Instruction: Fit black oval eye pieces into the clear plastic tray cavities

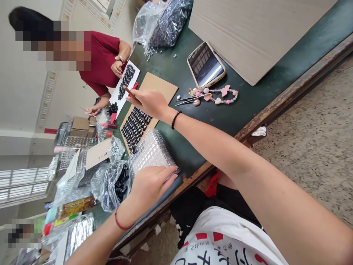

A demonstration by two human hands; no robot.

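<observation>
Blister tray (151, 151) lies under flat left hand (149, 186); right hand (149, 103) pinches stick (128, 91).

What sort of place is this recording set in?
Probably a small hand-assembly workshop: a long green worktable holds a cardboard sheet lined with small black parts, a clear blister tray and bags of loose pieces, and a second person works alongside.

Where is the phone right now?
In the head view, upper middle, the phone lies screen-up on the green table, beside the big cardboard sheet and just above the pink bead strap.
</observation>
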